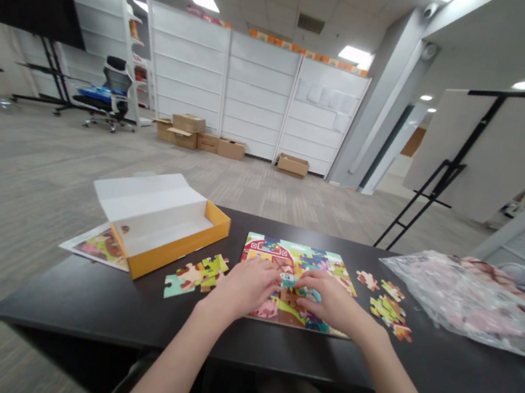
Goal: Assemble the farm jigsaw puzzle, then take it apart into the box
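Note:
A colourful farm puzzle board [290, 312] lies flat near the middle of the dark table. My left hand [254, 283] rests over its left part, fingers bent towards the centre. Over the centre right is my right hand [328, 297], its thumb and fingers apart around a small light-blue piece [287, 281] between the two hands. Whether the right fingertips touch that piece is too small to tell. Loose puzzle pieces [197, 277] lie left of the board, and several more pieces [389, 308] lie to its right.
An open yellow box [176, 250] with a white lid stands at the table's left, partly over a picture sheet [104, 246]. Clear plastic bags [463, 296] with pink contents lie at the right. Behind are cartons [187, 132] and an easel [441, 180].

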Demonstrator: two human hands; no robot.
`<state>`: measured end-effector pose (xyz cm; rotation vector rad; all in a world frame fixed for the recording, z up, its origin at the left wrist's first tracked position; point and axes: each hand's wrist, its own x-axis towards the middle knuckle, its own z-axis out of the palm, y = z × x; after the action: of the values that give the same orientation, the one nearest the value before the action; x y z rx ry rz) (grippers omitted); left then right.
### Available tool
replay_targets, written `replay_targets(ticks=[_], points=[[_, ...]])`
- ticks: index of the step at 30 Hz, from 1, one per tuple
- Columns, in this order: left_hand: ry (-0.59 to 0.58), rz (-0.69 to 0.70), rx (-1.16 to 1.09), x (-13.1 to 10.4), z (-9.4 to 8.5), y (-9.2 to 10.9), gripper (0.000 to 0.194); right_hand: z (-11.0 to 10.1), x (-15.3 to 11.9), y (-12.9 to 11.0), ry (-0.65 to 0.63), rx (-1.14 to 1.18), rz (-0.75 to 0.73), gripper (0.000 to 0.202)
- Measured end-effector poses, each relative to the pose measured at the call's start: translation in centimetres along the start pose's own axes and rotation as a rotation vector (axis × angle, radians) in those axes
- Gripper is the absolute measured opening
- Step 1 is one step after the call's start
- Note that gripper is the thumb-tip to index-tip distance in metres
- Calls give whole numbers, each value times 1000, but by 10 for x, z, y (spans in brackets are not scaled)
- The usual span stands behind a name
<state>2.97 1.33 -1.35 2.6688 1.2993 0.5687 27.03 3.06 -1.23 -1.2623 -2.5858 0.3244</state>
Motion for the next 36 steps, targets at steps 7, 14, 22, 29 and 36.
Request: replay_targets(ticks=[7,14,22,29,36], points=[[-21,62,28,4,9,6,21,2,4,2,-59,20,15,21],[-39,79,74,8,19,5,19,2,5,-11,-42,11,153,26],[-54,46,45,8,22,5,19,5,9,-11,-85,123,320,28],[-15,46,-11,6,22,7,16,9,4,-13,-36,273,280,26],[-12,2,-25,6,27,6,8,15,-2,-14,24,286,232,24]])
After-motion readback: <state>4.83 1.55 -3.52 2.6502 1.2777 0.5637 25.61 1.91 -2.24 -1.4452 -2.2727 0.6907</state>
